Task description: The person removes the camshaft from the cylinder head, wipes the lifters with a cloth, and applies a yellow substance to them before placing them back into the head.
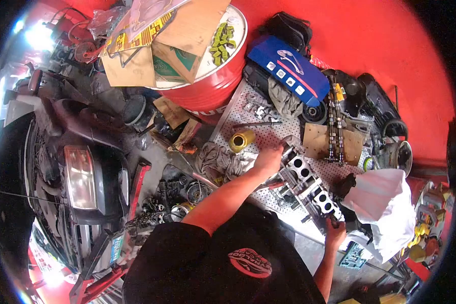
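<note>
A metal cylinder head [311,187] with round ports lies slantwise between my hands, over the perforated bench top [243,109]. My left hand [269,161] closes on its upper left end, and my right hand [335,231] grips its lower right end. Some fingertips of both hands are hidden by the metal. Left of my left hand stands a gold can [241,140], with a crumpled grey rag [218,161] below it. Beyond the part, two camshafts [335,126] rest on a piece of cardboard [314,142].
A red drum [213,96] with cardboard on top stands at the upper left of the bench. A blue box [289,68] lies at the back. White cloth [382,202] is at the right. A car front with a headlight [81,177] fills the left side.
</note>
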Available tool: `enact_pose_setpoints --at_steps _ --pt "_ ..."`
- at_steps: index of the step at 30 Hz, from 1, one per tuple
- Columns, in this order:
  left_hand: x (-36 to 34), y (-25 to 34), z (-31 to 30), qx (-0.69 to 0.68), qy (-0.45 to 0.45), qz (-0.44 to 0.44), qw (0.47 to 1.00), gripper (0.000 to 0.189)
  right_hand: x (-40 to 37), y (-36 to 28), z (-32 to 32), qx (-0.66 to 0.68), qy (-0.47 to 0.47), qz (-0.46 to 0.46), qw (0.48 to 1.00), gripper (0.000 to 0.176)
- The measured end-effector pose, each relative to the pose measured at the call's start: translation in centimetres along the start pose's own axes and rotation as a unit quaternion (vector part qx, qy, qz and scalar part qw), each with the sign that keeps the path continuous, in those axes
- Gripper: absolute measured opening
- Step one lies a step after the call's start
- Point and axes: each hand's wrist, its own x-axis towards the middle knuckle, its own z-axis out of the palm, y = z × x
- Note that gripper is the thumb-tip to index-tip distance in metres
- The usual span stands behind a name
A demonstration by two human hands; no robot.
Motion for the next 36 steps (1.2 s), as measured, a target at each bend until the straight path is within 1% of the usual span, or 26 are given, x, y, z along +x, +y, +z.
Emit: enact_pose_setpoints --at_steps 1,2,5,6,8,9,11,12,13,14,15,16,17,19,21,23,26,29,30,33,36 --pt "-0.2 -0.4 0.5 0.008 0.019 0.016 1.000 0.026 0.1 0.3 0.0 -0.009 -0.001 -0.003 1.000 0.044" --pt "-0.1 -0.3 0.8 -0.004 0.036 0.008 0.999 0.028 0.1 0.1 -0.1 0.011 -0.016 0.009 1.000 0.043" --pt "0.2 0.1 0.9 0.016 -0.013 -0.019 1.000 0.043 -0.6 -1.0 -1.3 0.035 -0.036 0.016 0.999 0.039" --pt "-0.1 0.3 0.8 0.031 0.007 -0.010 0.999 0.043 -1.1 -1.8 -2.1 0.013 -0.030 0.010 0.999 0.037" --pt "-0.4 0.5 0.4 0.062 0.049 0.007 0.997 0.043 -1.7 -1.8 -2.0 0.023 -0.027 0.011 0.999 0.038" --pt "-0.6 1.0 -0.8 0.065 0.053 0.016 0.996 0.041 -1.9 -1.6 -2.1 0.027 -0.025 0.010 0.999 0.039" --pt "-1.4 2.1 -3.8 0.070 0.060 0.032 0.995 0.036 -2.9 -1.2 -2.2 0.007 0.002 -0.025 1.000 0.045" --pt "-1.7 2.3 -6.2 0.028 0.090 0.069 0.993 0.032 -3.3 -1.3 -2.1 -0.002 0.014 -0.042 0.999 0.049" --pt "-1.1 1.8 -7.8 0.028 0.114 0.083 0.990 0.025 -3.6 -1.9 -2.1 -0.022 0.044 -0.051 0.998 0.051" --pt "-0.9 1.7 -10.7 -0.013 0.127 0.066 0.990 0.018 -4.1 -2.5 -2.5 -0.042 0.072 -0.058 0.995 0.054" --pt "0.1 0.7 -12.9 0.028 0.234 0.075 0.969 0.014 -4.7 -3.1 -2.9 -0.061 0.099 -0.065 0.991 0.057" --pt "1.3 -0.5 -15.4 0.055 0.290 0.060 0.954 0.011 -5.1 -4.0 -3.5 -0.012 0.097 -0.065 0.993 0.059" --pt "3.1 -2.4 -17.5 -0.019 0.266 -0.007 0.964 0.010 -5.3 -4.8 -4.3 -0.035 0.112 -0.076 0.990 0.058" --pt "7.7 -8.6 -19.4 0.115 0.337 -0.022 0.934 0.013 -5.7 -6.0 -4.8 -0.022 0.144 -0.080 0.986 0.053" --pt "11.6 -13.8 -21.4 0.043 0.332 -0.021 0.942 0.025 -6.1 -7.0 -5.2 -0.004 0.163 -0.096 0.982 0.050" --pt "12.5 -14.6 -24.7 0.167 0.328 -0.026 0.930 0.044 -7.0 -7.8 -5.4 0.010 0.164 -0.099 0.981 0.048" --pt "14.6 -16.5 -27.4 0.076 0.239 -0.010 0.968 0.045 -8.2 -8.9 -5.4 0.029 0.137 -0.086 0.986 0.047" --pt "14.7 -17.7 -27.6 0.176 0.244 0.031 0.953 0.042 -9.1 -9.4 -5.0 0.052 0.111 -0.089 0.988 0.045" --pt "14.8 -17.8 -27.5 0.178 0.212 0.026 0.961 0.042 -9.3 -9.1 -4.7 0.063 0.103 -0.092 0.988 0.042" --pt "14.0 -17.0 -27.1 0.184 0.178 -0.015 0.967 0.044 -9.9 -9.1 -3.7 0.061 0.077 -0.056 0.994 0.040" --pt "14.1 -17.6 -26.9 0.149 0.192 0.028 0.970 0.045 -9.8 -9.1 -3.6 0.061 0.063 -0.070 0.994 0.040"
